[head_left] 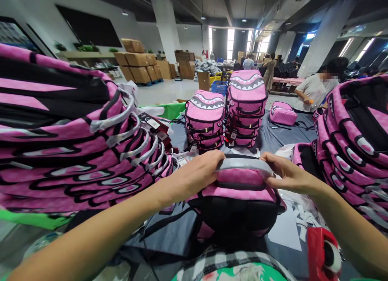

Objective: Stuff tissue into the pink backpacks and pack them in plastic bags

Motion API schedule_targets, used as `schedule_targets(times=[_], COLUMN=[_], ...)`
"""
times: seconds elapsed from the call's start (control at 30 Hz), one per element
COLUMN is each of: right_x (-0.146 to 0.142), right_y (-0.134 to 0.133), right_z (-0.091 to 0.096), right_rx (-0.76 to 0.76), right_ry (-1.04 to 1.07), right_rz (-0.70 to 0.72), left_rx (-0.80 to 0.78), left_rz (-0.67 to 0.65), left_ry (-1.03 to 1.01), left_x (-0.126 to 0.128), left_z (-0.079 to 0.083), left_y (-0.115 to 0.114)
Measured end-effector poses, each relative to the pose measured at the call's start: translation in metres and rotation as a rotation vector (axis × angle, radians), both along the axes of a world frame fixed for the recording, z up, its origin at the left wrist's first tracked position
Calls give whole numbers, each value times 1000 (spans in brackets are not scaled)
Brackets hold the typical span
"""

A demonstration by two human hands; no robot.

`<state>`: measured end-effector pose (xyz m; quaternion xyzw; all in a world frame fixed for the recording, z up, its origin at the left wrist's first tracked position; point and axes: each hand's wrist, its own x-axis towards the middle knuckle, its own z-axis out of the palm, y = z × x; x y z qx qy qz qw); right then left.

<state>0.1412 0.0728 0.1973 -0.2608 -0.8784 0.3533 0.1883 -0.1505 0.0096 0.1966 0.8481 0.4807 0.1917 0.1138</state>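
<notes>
A pink and black backpack (239, 196) stands upright on the dark table (273, 137) right in front of me. Its grey carry handle (242, 164) arches over the top. My left hand (198, 172) grips the handle's left end, fingers curled over it. My right hand (286, 174) pinches the handle's right end between thumb and fingers. Both forearms reach in from the bottom corners.
A tall stack of flattened pink backpacks (66, 143) lies at my left, another stack (354, 147) at my right. Two piles of shark-mouth backpacks (227, 111) stand ahead. A red tool (323, 254) sits at lower right. A person (315, 91) works at the table's far right.
</notes>
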Motion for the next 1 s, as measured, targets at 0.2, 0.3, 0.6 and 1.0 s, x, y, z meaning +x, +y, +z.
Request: schedule_targets(times=[0.2,0.3,0.6,1.0], right_x=[-19,-30,-23,-13], right_y=[-10,-18,-63,-54], right_z=[-22,-25,-9,22], right_rx=[552,659,676,-263], right_ry=[38,78,95,-20], right_rz=[-405,-451,-275,5], left_rx=[153,116,688,760], left_rz=[134,202,361,-74], left_ry=[93,246,252,52], left_x=[23,32,50,17], left_z=[5,21,-3,-16], left_y=[7,3,-26,-72])
